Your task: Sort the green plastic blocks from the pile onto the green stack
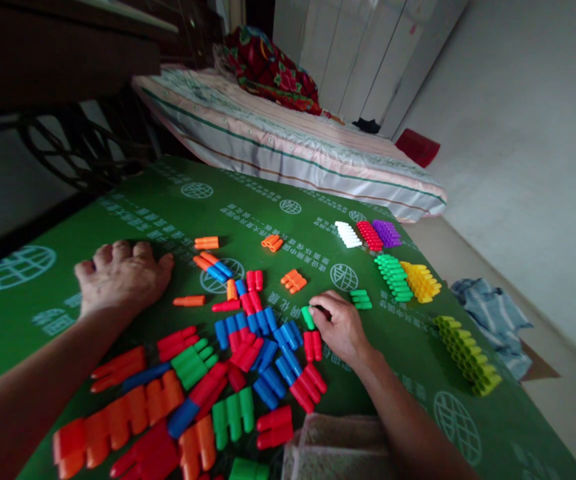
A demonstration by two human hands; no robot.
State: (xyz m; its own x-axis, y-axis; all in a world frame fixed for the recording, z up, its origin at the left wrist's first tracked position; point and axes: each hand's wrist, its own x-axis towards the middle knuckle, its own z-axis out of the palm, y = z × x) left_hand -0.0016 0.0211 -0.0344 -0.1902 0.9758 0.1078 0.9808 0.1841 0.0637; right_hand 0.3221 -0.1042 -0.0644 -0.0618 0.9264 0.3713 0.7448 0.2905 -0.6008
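My right hand (341, 325) pinches a small green plastic bullet-shaped block (307, 318) just above the green board (248, 207). Close by on its right lies a joined green block piece (361, 299); a red pair (313, 346) sits just below. My left hand (124, 277) rests palm down on the board at the left, fingers spread, holding nothing. Between the hands spreads a loose pile of blue (288, 357), red (246, 352), green (233, 417) and orange (118, 423) blocks. Several orange pieces (294, 281) lie apart beyond the pile.
Joined rows of white (348, 235), red (369, 235), purple (387, 233), green (393, 277), yellow (421, 281) and lime (467, 355) blocks stand along the board's right side. A folded grey cloth (335, 447) lies at the near edge. Behind is a bed (288, 147).
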